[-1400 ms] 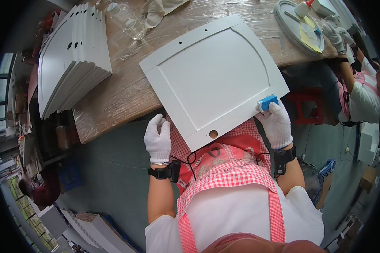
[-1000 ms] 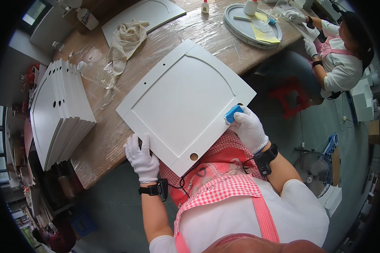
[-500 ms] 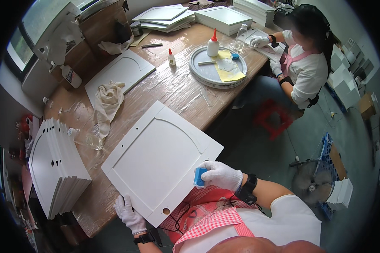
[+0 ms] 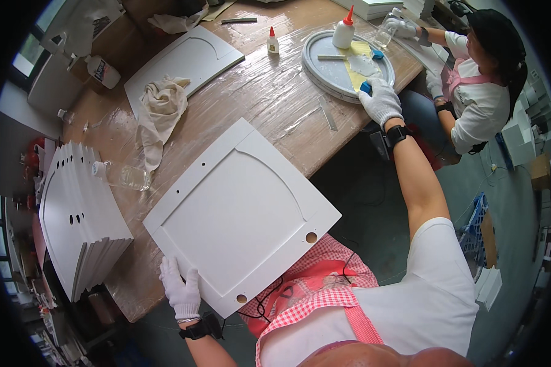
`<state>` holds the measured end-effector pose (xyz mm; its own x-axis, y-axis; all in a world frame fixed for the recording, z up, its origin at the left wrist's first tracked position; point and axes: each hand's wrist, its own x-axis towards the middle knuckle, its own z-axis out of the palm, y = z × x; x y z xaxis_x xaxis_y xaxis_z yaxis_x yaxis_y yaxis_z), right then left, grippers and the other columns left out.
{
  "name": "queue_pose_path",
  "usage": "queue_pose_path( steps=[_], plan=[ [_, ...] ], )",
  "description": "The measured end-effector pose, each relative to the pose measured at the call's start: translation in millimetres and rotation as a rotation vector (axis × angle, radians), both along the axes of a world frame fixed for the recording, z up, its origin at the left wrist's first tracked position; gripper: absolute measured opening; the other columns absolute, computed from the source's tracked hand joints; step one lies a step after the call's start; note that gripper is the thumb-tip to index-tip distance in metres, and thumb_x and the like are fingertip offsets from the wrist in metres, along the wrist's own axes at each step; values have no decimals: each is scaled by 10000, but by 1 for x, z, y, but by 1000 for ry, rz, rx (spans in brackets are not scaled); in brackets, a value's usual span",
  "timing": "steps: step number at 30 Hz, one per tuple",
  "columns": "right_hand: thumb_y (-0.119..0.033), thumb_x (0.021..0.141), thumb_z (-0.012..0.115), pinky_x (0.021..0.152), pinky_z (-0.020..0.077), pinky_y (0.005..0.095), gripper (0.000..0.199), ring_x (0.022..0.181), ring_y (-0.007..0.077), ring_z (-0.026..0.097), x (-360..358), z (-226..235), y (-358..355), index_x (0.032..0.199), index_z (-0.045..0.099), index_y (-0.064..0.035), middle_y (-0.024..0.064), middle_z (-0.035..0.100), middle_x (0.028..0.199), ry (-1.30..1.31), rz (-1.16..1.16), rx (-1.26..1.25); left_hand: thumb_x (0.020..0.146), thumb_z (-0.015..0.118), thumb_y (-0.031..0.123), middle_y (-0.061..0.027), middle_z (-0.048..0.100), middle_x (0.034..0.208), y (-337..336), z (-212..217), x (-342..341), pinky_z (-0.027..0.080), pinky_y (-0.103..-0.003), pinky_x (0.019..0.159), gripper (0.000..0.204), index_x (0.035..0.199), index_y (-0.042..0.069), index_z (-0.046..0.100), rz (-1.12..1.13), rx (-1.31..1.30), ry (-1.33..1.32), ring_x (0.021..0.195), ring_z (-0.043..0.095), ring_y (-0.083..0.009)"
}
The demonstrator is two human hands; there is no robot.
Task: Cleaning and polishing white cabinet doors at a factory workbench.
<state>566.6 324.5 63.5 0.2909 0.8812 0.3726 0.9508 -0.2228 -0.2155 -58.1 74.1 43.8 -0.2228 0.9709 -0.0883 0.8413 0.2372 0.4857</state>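
Note:
A white panel (image 4: 226, 202) with a recessed, arched centre and two round holes lies before me, partly over the table's near edge. At its lower left edge is my left hand (image 4: 181, 290) in a white glove, fingers stretched out and thumb against the edge. My right hand (image 4: 382, 101), also gloved, reaches far to the right and pinches a small blue block (image 4: 365, 87) over the near rim of a round grey lid-like tray (image 4: 315, 68). On that tray are a yellow sheet (image 4: 356, 75) with white paste, another blue piece (image 4: 378, 54), a pale strip (image 4: 332, 57) and a red-tipped white bottle (image 4: 343, 35).
Upright white panels (image 4: 82, 220) are stacked at the left, near a clear bottle (image 4: 134, 178) lying down. A beige cloth (image 4: 161, 113) partly covers another panel (image 4: 205, 58). A small red-capped bottle (image 4: 272, 44) stands behind. A co-worker (image 4: 480, 85) works at the far right.
My right hand has moved from the panel's right edge to the round tray with the blue block, uncovering a second hole. My left hand stays at the panel's edge.

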Motion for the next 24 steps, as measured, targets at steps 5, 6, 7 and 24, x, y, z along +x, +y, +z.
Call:
queue_pose_path(
  steps=[5, 6, 7, 24],
  plan=[
    [-238, 872, 743, 1023, 480, 441, 330, 1155, 355, 630, -49, 5, 8, 1150, 727, -62, 161, 705, 1185, -34, 246, 268, 898, 688, 505, -281, 222, 1660, 27, -1, 12, 98, -545, 1266, 905, 1590, 41, 335, -83, -170, 355, 1543, 189, -456],
    [-179, 886, 735, 950, 524, 422, 254, 1087, 345, 672, -73, 15, 9, 1103, 739, -48, 160, 731, 1109, 48, 327, 242, 898, 688, 505, -281, 222, 1660, 24, -6, 10, 98, -545, 1266, 905, 1590, 41, 335, -44, -191, 363, 1543, 189, -456],
    [-179, 886, 735, 950, 524, 422, 254, 1087, 345, 672, -94, 22, 14, 1103, 739, -48, 160, 731, 1109, 62, 356, 235, 918, 652, 518, -277, 208, 1666, 23, -12, 9, 87, -551, 1266, 892, 1600, 51, 317, -63, -152, 389, 1546, 179, -454],
    [-321, 934, 657, 979, 527, 472, 421, 1127, 375, 659, -397, 17, 207, 1279, 664, -80, 186, 686, 1222, -82, 871, -211, 973, 535, 351, -210, 238, 1678, 1, -39, -31, 80, -567, 1264, 707, 1610, 122, 329, 141, -111, 494, 1542, 208, -438]
  ],
)
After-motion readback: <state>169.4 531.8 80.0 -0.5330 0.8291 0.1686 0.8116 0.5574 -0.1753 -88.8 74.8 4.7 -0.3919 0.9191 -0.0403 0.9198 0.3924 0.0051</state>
